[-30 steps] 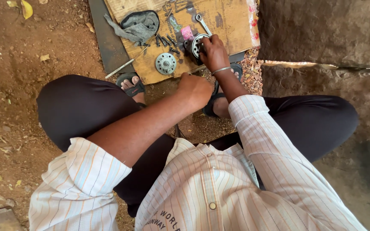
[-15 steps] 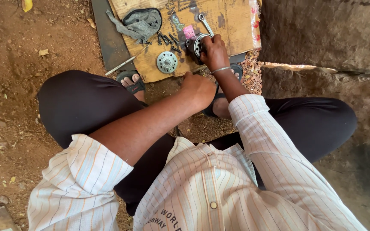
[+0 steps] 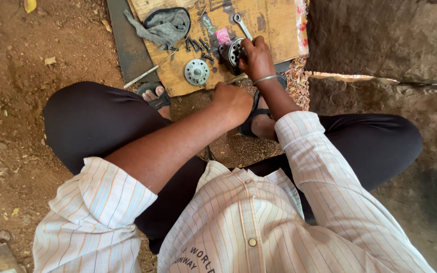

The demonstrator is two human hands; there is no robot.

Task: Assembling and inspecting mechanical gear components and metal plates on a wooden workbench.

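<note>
A person squats on bare earth over a sheet of cardboard [image 3: 274, 25] that serves as the work surface. The right hand [image 3: 257, 58] closes its grip around a round, dark metal assembly [image 3: 232, 50] that stands on the cardboard, fingers curled over its top edge. The left hand [image 3: 234, 99] hangs lower, near the cardboard's front edge, balled into a loose fist; whether it pinches anything cannot be told from this angle.

The job looks to be midway: a toothed metal disc [image 3: 197, 72] lies apart from the assembly, several dark bolts [image 3: 197, 44] lie loose just beside it, and a spanner [image 3: 242, 25] rests on the cardboard behind the hand, not in use. A grey rag [image 3: 164, 28] sits at the far corner and a thin metal rod [image 3: 143, 76] lies off the left edge. These parts are not yet joined to the assembly.
</note>
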